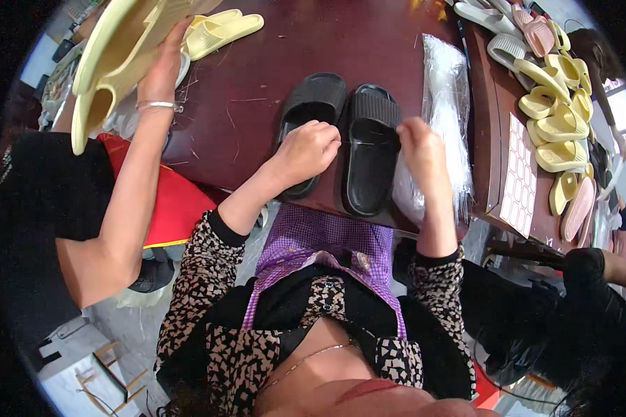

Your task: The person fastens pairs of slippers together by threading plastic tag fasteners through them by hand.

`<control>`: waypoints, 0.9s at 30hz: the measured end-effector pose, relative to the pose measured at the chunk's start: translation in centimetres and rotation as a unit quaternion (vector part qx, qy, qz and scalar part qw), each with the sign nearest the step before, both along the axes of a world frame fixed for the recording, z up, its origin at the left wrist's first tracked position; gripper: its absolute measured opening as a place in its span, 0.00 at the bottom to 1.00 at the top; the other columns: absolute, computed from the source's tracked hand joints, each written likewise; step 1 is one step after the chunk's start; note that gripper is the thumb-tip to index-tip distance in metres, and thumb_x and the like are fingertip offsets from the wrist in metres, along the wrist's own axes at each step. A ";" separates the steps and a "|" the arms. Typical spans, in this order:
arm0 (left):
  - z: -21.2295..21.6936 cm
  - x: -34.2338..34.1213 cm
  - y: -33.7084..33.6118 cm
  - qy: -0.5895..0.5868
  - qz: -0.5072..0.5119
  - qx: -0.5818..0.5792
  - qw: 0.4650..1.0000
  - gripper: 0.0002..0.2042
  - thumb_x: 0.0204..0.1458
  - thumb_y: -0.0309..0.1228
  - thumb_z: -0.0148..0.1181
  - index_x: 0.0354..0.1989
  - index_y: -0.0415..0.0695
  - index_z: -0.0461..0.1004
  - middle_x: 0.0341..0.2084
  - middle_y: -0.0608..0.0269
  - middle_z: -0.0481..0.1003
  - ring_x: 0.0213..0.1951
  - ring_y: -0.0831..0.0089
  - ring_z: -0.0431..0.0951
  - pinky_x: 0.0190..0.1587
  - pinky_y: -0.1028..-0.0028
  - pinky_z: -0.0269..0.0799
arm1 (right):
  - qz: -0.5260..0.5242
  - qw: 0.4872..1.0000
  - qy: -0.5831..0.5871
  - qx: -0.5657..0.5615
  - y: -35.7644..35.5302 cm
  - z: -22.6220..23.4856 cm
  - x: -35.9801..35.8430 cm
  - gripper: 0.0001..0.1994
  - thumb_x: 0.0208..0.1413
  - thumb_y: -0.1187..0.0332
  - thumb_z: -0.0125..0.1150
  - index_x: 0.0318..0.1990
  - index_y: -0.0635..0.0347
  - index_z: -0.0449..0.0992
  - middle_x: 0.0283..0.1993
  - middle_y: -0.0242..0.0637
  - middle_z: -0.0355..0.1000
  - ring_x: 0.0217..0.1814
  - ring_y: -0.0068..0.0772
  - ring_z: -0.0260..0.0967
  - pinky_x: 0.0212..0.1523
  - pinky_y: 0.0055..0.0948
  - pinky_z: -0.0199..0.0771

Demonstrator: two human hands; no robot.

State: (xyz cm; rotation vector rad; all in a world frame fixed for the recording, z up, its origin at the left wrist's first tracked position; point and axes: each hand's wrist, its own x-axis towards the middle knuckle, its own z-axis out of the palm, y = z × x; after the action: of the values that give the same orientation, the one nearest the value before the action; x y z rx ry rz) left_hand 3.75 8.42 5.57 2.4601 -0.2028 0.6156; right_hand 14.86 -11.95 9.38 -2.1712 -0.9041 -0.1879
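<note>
A pair of black slide sandals lies on the dark red table in front of me, toes pointing away. Over the left slide [316, 94] rests my left hand [305, 153], its fingers curled closed and covering part of the footbed. Whatever those fingers hold, if anything, is hidden. Just right of the right slide [368, 174] my right hand [426, 149] is raised, thumb and fingers pinched together near the strap's edge. Anything between its fingertips is too small to make out. Beside that hand lies a bundle of thin clear-white plastic strands [444, 90] in clear plastic wrapping.
At the left, another person's hand [161, 73] holds pale yellow slides [108, 62] over the table. More yellow slides [222, 33] lie behind it. On the right, a brown box [489, 104] carries a label sheet [518, 177], with several yellow, grey and pink slides [562, 125] beyond.
</note>
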 end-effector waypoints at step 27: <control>-1.6 0.8 0.9 -0.090 0.006 0.026 0.996 0.03 0.47 0.25 0.55 0.25 0.39 0.71 0.24 0.58 0.70 0.31 0.60 0.70 0.38 0.65 0.68 | -0.029 0.935 0.003 -0.353 7.7 0.3 11.6 0.18 0.46 0.59 0.62 0.26 0.70 0.77 0.26 0.54 0.73 0.33 0.51 0.74 0.37 0.40 0.71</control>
State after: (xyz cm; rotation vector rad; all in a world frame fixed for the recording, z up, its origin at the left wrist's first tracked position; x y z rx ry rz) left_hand 4.52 9.27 3.94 2.4579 -0.2786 0.8470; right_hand 26.43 -4.21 9.66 -2.8558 -1.0067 0.1446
